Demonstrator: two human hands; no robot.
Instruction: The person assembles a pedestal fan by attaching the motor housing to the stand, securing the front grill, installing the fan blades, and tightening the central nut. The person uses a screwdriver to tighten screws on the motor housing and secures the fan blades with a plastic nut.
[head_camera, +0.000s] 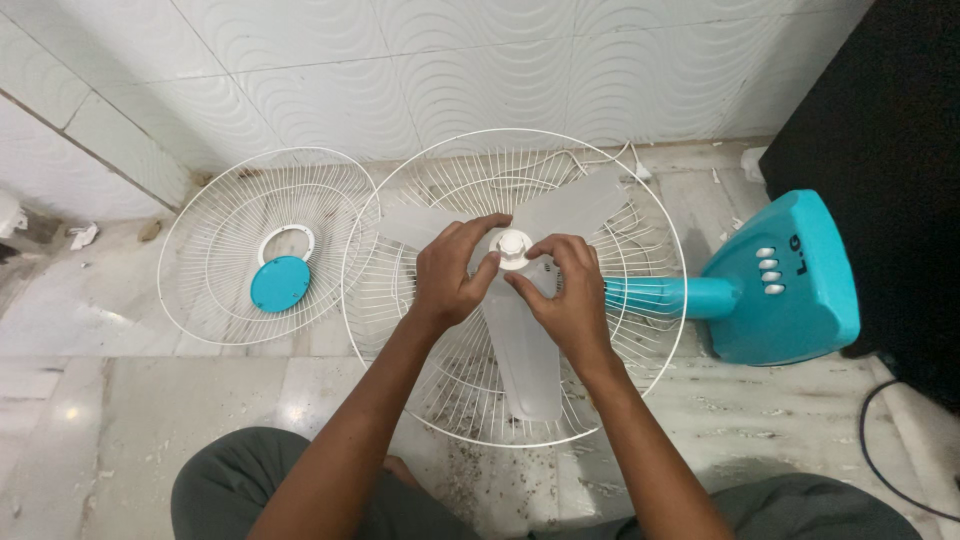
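A pale marble floor (150, 400) fills the view, with a white wave-patterned tiled wall (400, 70) behind it, and a table fan is seen laid on its back on that floor. Its teal base (790, 285) with a row of white push buttons lies to the right, joined by a teal neck (665, 297) to the head. The rear wire guard (655, 330) lies flat, and inside it the translucent three-lobed fan blade (525, 360) is seated on the motor shaft. The front guard (215, 250), with a teal round centre badge (280, 283), has been set aside to the left, its rim just touching or overlapping that of the rear guard. At the hub a small white blade cap (514, 243) is seen, and this is where the work is centred. The left hand (450, 275) is closed about the hub from the left, its fingers curled over the top beside the cap; the right hand (565, 290) is pinched against the hub from the right, thumb and forefinger just below the cap. The step in hand is judged to be the turning of the cap on the shaft; whether it is being loosened or tightened cannot be told. For the next move the blade would need to be held steady by one hand while the cap is twisted by the other.
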